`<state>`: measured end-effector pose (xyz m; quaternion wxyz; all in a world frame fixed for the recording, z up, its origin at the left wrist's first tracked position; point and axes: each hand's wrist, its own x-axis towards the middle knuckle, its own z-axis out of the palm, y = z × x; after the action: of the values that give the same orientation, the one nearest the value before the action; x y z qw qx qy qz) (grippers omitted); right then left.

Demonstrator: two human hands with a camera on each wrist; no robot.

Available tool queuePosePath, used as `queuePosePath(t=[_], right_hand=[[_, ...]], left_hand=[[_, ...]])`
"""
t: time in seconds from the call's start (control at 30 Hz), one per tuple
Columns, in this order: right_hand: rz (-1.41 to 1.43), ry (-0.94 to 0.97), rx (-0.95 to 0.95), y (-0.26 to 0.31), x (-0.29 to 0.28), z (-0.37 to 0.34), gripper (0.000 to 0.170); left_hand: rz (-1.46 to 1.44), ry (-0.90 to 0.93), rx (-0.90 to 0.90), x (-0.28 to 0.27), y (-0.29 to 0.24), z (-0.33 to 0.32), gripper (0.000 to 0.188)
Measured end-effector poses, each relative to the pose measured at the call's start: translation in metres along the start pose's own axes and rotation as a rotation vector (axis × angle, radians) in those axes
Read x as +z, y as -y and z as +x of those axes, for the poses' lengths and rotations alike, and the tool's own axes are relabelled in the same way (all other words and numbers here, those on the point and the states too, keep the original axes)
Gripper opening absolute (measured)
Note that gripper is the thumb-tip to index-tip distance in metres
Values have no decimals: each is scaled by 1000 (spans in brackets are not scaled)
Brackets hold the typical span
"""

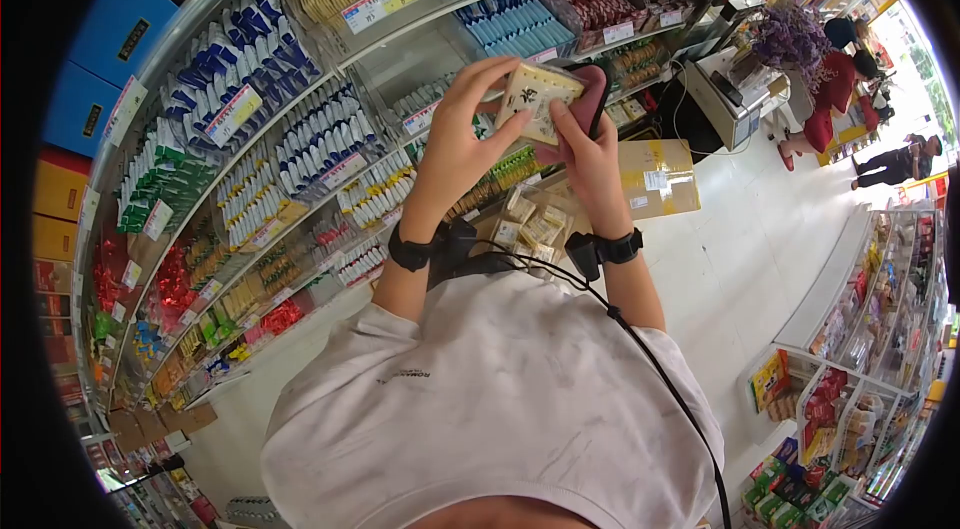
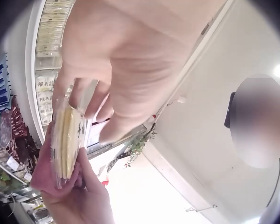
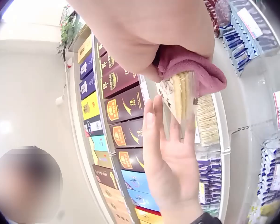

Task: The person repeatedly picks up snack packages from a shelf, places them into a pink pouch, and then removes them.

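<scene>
A clear-wrapped packet of flat, pale yellow pieces (image 1: 538,94) with dark characters is held up between both hands. My right hand (image 1: 592,164) grips it, thumb on the printed face, with a folded pink cloth (image 1: 594,89) bunched behind. My left hand (image 1: 455,139) has its thumb against the packet's left side and its fingers around the far edge. Seen edge-on in the left wrist view, the packet (image 2: 67,144) shows stacked layers beside the pink cloth (image 2: 45,175). In the right wrist view the left hand (image 3: 172,163) is below the packet (image 3: 179,95), fingers extended.
Tiered shelves of wrapped snacks (image 1: 325,139) curve along the left and front. Below the hands is a box of pale packets (image 1: 535,224), beside a cardboard carton (image 1: 655,179). People (image 1: 845,99) stand far right, past a counter with purple flowers (image 1: 790,39). Another rack (image 1: 860,319) stands right.
</scene>
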<state>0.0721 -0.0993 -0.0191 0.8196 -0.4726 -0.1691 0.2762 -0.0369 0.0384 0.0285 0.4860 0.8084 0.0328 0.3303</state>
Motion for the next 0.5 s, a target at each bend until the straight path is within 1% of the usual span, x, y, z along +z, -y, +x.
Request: queuePosePath(t=[0.07,0.1,0.17,0.27,0.33,0.37,0.43,0.47,0.5], right_hand=[[-60,-13,-40,0,3,-2,23],[-90,-21,-58,0,3,-3,23],[-1,-3,-6,-2,-2,-5,24],[167,-24,47,4,-2,-7,24],[212,-112,73,16,11,-7,20],[160,-97,41,11,7,-4,19],[54,-66,-29,-4,-8,3,17],[54,-77,-57,-7,-10,6,17],[53,-90,-84,-8,-10,8,17]], left_hand=[[-173,-29,-194,3,-1,-1,47],[-170,-32,-200,2,0,0,47],[-163,-35,-213,-1,2,1,47],[-150,41,-159,-6,8,3,47],[-144,37,-159,-8,9,4,47],[-140,35,-157,-9,9,4,48],[-40,-39,-148,-6,4,5,47],[8,-76,-142,-2,1,5,46],[151,-132,-62,2,4,4,47]])
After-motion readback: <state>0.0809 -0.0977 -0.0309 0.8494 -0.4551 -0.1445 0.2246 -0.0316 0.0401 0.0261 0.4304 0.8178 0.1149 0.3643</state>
